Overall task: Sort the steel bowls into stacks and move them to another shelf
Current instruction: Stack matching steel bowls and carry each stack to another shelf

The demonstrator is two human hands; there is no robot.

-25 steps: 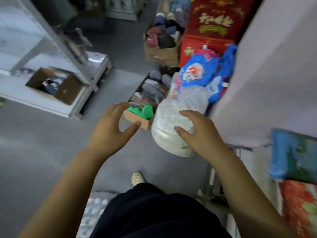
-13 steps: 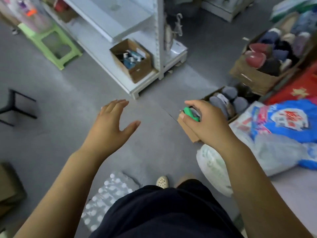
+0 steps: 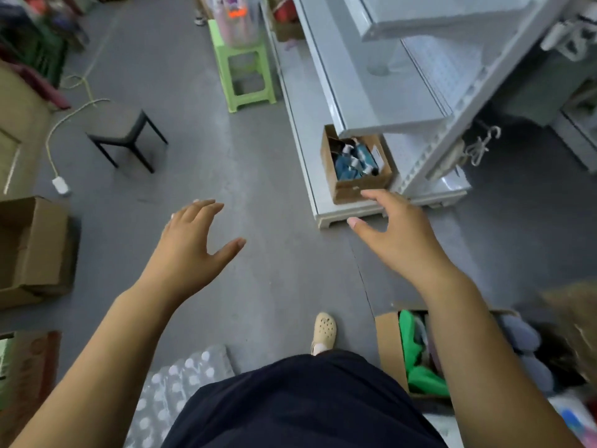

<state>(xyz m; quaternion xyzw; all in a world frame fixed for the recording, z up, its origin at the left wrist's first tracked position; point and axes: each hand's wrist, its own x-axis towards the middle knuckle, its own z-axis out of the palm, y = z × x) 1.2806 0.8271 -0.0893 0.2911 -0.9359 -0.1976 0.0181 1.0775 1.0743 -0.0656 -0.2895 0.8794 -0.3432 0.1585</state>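
No steel bowls show; white metal shelving [image 3: 371, 92] stands at one o'clock, nearer the right hand [image 3: 397, 236] than the left hand [image 3: 190, 242], both spread and empty.

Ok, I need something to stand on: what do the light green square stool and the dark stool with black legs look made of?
The light green square stool looks like matt moulded plastic: one uniform colour, thick flared legs. The dark stool probably has painted metal legs, slim and straight; its grey-brown seat is too blurred to judge.
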